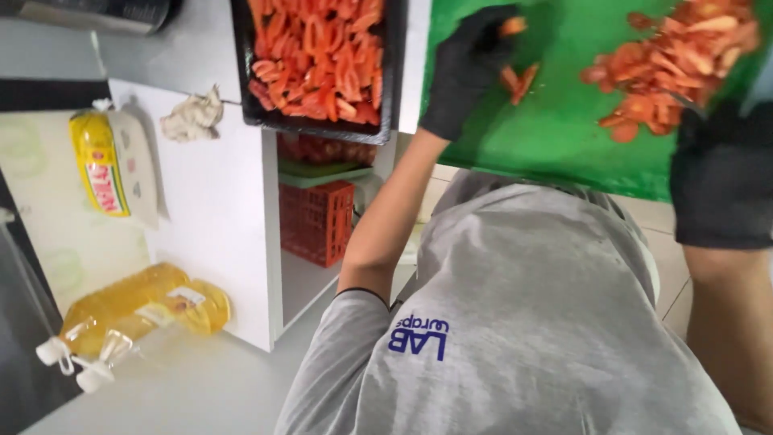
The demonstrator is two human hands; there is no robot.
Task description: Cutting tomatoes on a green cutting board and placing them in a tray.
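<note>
A green cutting board (555,121) lies in front of me, at the top right of the view. My left hand (467,72), in a black glove, rests on the board with its fingers curled around a tomato piece (512,26). A few more tomato slices (517,80) lie just beside it. A pile of sliced tomato (676,56) covers the board's right part. My right hand (717,169), also in a black glove, is closed at the board's near edge next to that pile. What it grips is hidden.
A black tray (322,127) full of tomato slices sits left of the board. A crumpled cloth (193,117) lies on the white unit (217,225). Under it are a red crate (318,221), a yellow packet (97,161) and two oil bottles (137,310).
</note>
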